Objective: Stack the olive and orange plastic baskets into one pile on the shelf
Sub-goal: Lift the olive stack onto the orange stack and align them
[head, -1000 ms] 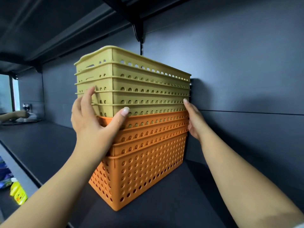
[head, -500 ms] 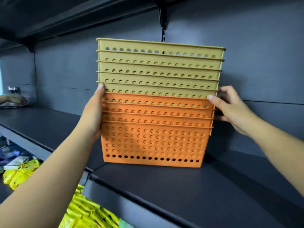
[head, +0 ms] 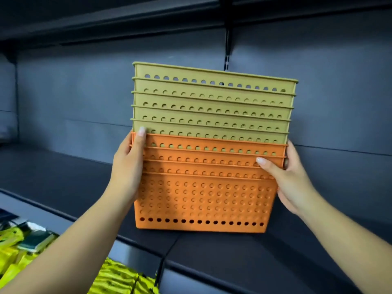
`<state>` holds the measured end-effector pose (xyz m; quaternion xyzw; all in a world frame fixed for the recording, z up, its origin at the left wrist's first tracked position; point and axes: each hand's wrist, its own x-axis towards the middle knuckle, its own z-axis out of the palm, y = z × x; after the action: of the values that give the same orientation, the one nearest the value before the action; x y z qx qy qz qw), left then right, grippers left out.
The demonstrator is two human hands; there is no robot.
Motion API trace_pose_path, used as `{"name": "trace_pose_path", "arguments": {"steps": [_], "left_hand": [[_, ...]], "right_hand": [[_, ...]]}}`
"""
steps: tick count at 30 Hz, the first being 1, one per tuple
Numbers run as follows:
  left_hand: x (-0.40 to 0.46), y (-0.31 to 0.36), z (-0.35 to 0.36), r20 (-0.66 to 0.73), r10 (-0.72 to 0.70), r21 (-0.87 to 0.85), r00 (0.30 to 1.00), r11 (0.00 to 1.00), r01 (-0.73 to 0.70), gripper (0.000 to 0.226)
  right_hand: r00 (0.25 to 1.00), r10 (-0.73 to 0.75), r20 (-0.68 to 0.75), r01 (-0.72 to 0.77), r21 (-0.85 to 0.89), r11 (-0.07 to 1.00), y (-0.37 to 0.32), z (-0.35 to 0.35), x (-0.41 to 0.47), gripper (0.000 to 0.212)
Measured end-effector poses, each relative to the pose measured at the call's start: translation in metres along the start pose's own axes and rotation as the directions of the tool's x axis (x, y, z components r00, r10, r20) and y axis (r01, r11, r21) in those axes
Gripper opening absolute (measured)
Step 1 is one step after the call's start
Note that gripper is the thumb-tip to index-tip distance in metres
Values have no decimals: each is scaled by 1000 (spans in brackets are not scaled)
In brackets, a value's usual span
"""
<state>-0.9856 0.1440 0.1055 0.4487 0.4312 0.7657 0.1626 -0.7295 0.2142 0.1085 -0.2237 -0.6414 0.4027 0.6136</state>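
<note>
Two hands [head: 129,166] [head: 290,177] gripping basket pile [head: 207,145] btwn them, on shelf [head: 63,179]

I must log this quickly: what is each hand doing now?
Left hand: closed on the left end of the basket pile.
Right hand: closed on the pile's right end.

The dark shelf [head: 63,179] lies bare to the left of the pile and in front of it, so a hand can pass there. The olive baskets [head: 212,107] nested on the orange baskets [head: 203,198] block the middle, rising close under the upper shelf [head: 106,20]. Both ends of the pile are taken by the left hand [head: 127,170] and right hand [head: 290,179]. The back wall [head: 74,98] closes the rear.
</note>
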Motion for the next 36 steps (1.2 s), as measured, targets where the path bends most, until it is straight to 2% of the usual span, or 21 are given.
{"name": "trace_pose_path", "arguments": {"steps": [5,12,17,22,25,32,36], "left_hand": [[44,-4,-26,2,43,-14,999,999,-43,31],[126,-25,-71,35,93,-71,995,993,-91,35],[183,-55,-106,79,85,-150,993,986,-72,30],[225,-81,-132,97,39,-186,995,982,-21,32],[237,-94,-138,109,0,-205,994,978,23,36],[243,-124,-134,177,-85,-194,981,974,120,63],[239,-137,-132,188,-66,-168,980,981,99,60]], "right_hand": [[996,-80,-35,80,1,997,0,36,15,63],[980,-185,-74,176,-111,978,9,113,43,62],[968,-223,-116,192,-231,954,25,174,60,71],[965,-224,-135,185,-253,950,42,217,76,67],[965,-200,-168,154,-251,956,58,228,83,71],[968,-115,-222,70,-201,977,88,223,86,70],[966,-127,-226,73,-232,970,102,215,83,68]]}}
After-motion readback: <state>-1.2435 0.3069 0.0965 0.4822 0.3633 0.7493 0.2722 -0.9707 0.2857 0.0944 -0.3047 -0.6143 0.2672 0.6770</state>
